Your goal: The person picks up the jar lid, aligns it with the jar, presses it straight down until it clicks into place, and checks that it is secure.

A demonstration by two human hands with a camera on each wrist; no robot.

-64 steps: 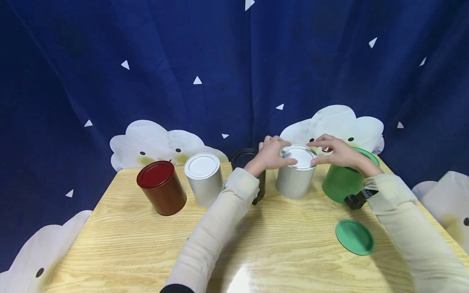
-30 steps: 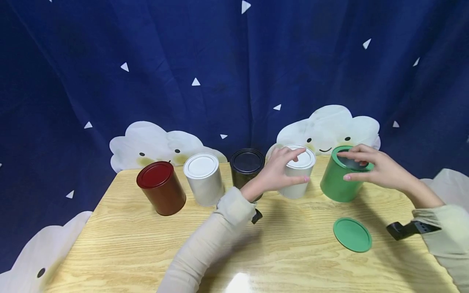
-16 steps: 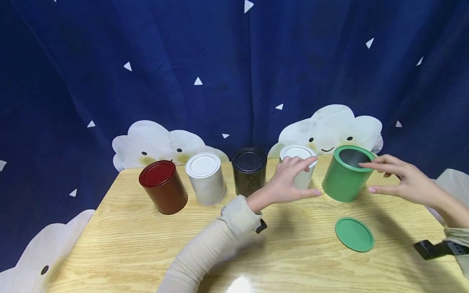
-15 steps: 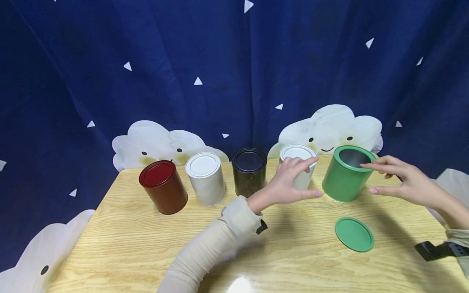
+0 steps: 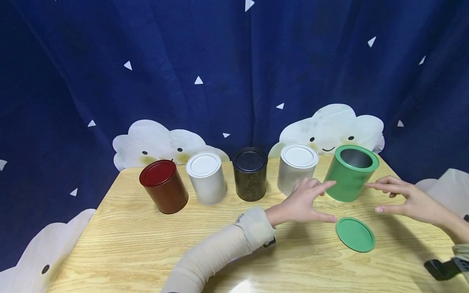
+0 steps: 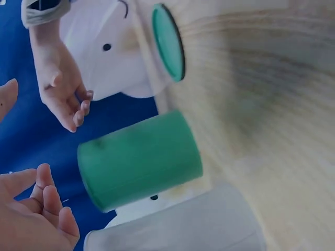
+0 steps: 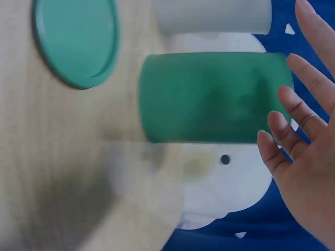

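Note:
A green can (image 5: pixel 344 181) stands uncovered at the right end of a row, its dark inside showing. Its round green lid (image 5: pixel 355 235) lies flat on the table in front of it. My left hand (image 5: pixel 304 201), thumb and fingers spread and holding nothing, hovers left of the lid and before a white can (image 5: pixel 297 169) with its cover on. My right hand (image 5: pixel 406 199) is to the right of the green can, fingers extended and thumb apart, also holding nothing. Both wrist views show the green can (image 6: pixel 141 162) lying across the picture, with the lid (image 7: pixel 78 39) beside it.
Farther left in the row stand a black can (image 5: pixel 250 175), another white can (image 5: pixel 206 179) and a dark red can (image 5: pixel 163 187), all covered. The wooden table (image 5: pixel 139 248) runs back to a blue curtain (image 5: pixel 165 73) with clouds on it.
Both hands have left the top of the right-hand white can, which stays covered. They have spread apart and come lower, toward the green lid's two sides. Cans and lid stay put.

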